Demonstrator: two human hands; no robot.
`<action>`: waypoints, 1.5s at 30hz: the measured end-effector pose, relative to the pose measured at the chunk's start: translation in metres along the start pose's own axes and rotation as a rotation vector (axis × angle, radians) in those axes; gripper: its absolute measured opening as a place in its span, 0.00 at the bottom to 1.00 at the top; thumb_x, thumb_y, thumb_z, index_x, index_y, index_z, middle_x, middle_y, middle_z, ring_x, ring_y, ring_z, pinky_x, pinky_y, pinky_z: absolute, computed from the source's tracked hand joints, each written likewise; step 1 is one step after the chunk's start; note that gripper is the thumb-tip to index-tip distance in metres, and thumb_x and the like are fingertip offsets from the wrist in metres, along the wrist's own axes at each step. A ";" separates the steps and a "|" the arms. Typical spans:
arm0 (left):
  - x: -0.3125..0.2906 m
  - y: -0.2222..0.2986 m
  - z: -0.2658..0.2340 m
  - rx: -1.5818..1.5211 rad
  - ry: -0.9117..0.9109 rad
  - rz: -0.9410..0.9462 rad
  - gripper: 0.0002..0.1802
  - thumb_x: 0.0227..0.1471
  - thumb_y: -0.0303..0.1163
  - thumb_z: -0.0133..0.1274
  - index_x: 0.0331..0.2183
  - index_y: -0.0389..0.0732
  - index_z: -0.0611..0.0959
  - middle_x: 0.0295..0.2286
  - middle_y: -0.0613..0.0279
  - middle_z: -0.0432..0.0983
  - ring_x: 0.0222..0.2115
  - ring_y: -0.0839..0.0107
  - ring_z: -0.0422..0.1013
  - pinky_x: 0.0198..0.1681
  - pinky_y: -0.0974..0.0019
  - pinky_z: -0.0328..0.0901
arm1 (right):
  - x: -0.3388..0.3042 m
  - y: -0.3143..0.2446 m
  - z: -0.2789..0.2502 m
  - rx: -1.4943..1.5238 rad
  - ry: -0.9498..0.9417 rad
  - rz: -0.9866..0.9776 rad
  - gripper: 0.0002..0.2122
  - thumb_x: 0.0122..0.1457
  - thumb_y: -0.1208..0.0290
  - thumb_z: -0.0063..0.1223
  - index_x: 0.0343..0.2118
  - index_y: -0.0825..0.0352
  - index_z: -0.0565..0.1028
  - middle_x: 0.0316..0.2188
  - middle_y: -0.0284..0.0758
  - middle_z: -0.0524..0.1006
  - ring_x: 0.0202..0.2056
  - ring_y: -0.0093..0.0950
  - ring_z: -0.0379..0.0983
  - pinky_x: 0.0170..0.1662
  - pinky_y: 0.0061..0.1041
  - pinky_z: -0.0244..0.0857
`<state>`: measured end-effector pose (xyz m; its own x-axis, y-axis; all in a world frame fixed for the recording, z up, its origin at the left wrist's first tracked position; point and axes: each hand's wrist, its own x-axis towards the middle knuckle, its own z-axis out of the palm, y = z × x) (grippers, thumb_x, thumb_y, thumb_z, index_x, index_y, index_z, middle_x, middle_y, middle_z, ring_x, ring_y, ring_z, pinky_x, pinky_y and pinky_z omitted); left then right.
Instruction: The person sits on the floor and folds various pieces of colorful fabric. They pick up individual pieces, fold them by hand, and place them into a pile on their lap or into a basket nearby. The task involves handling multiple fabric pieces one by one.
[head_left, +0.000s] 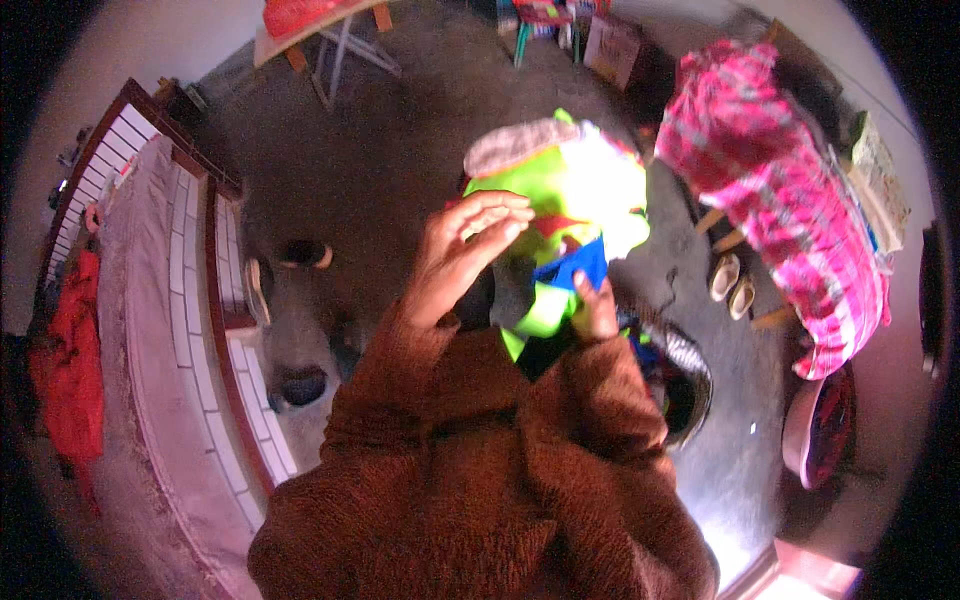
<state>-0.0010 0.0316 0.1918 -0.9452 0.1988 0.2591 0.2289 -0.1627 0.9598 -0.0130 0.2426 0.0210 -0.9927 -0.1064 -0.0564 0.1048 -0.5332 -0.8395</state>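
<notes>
As I watch through the head view, the right hand (597,308) grips blue cloth (580,266) at the near edge of the bright bundle (560,180), just beyond both hands; the left hand (455,250) is half-open, apparently empty. I judge this as handling cloth, next calling for a left-hand hold.

One left hand (462,245) and one right hand (597,308) make two, with two brown sleeves (375,390) behind them. There is one yellow-green cloth bundle (600,180); how many pieces it holds cannot be told. One pink checked cloth (745,150), one red cloth (70,365) at far left, two pale shoes (725,277) side by side, one basin (798,440), one cardboard box (610,50) and one counter (272,45) show. The dark footwear (305,254) is too dim to count.
</notes>
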 end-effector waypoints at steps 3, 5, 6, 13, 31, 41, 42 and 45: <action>-0.008 -0.082 -0.012 -0.044 0.063 -0.170 0.15 0.50 0.31 0.48 0.40 0.33 0.72 0.36 0.56 0.73 0.37 0.70 0.70 0.43 0.69 0.63 | 0.005 -0.003 0.004 0.102 -0.023 -0.032 0.30 0.47 0.64 0.59 0.51 0.70 0.60 0.43 0.35 0.69 0.45 0.29 0.66 0.52 0.30 0.56; -0.011 -0.107 -0.014 -0.039 0.081 -0.262 0.17 0.50 0.34 0.49 0.41 0.34 0.73 0.36 0.58 0.73 0.37 0.70 0.69 0.42 0.69 0.63 | 0.008 -0.002 0.004 0.121 -0.039 -0.070 0.28 0.46 0.67 0.59 0.50 0.69 0.61 0.42 0.34 0.70 0.45 0.28 0.66 0.52 0.30 0.56; -0.012 -0.115 -0.014 -0.024 0.077 -0.285 0.18 0.50 0.35 0.49 0.41 0.34 0.73 0.36 0.58 0.73 0.37 0.71 0.69 0.41 0.69 0.63 | 0.007 0.000 0.007 0.132 -0.029 -0.073 0.27 0.46 0.68 0.59 0.50 0.68 0.62 0.42 0.34 0.70 0.44 0.28 0.66 0.51 0.30 0.56; -0.011 -0.136 -0.005 0.104 -0.087 -0.305 0.23 0.50 0.38 0.49 0.44 0.33 0.70 0.38 0.57 0.71 0.39 0.72 0.66 0.43 0.70 0.60 | 0.005 0.011 0.005 0.049 -0.018 0.029 0.14 0.48 0.77 0.56 0.40 0.66 0.71 0.36 0.31 0.74 0.39 0.25 0.69 0.47 0.27 0.60; -0.012 -0.157 0.007 0.110 0.012 -0.139 0.18 0.42 0.30 0.57 0.37 0.36 0.74 0.30 0.64 0.73 0.29 0.79 0.68 0.34 0.74 0.64 | 0.002 0.026 0.002 -0.257 -0.177 0.056 0.16 0.47 0.81 0.55 0.41 0.64 0.71 0.35 0.26 0.74 0.37 0.19 0.68 0.44 0.22 0.62; -0.017 -0.167 0.016 0.345 0.186 0.023 0.32 0.37 0.33 0.59 0.46 0.37 0.67 0.39 0.53 0.69 0.40 0.65 0.66 0.45 0.63 0.60 | 0.002 0.032 -0.012 -0.584 -0.273 -0.081 0.18 0.46 0.80 0.56 0.43 0.67 0.69 0.35 0.29 0.73 0.37 0.21 0.68 0.44 0.23 0.63; -0.016 -0.168 0.015 0.367 0.171 0.013 0.34 0.38 0.31 0.58 0.49 0.38 0.64 0.43 0.51 0.66 0.45 0.64 0.63 0.47 0.62 0.58 | 0.002 0.030 -0.007 -0.585 -0.247 -0.074 0.18 0.46 0.81 0.55 0.43 0.67 0.69 0.36 0.29 0.73 0.37 0.21 0.68 0.44 0.24 0.63; -0.012 -0.163 0.014 0.311 0.151 0.121 0.36 0.37 0.28 0.58 0.50 0.39 0.63 0.45 0.55 0.65 0.45 0.63 0.63 0.48 0.62 0.58 | 0.003 0.029 0.003 -0.383 -0.278 -0.037 0.19 0.46 0.84 0.54 0.44 0.66 0.69 0.37 0.29 0.73 0.39 0.22 0.68 0.45 0.24 0.62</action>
<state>-0.0237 0.0691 0.0335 -0.9252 0.0473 0.3765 0.3794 0.1301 0.9160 -0.0126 0.2243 -0.0013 -0.9364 -0.3416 0.0808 -0.0119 -0.1991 -0.9799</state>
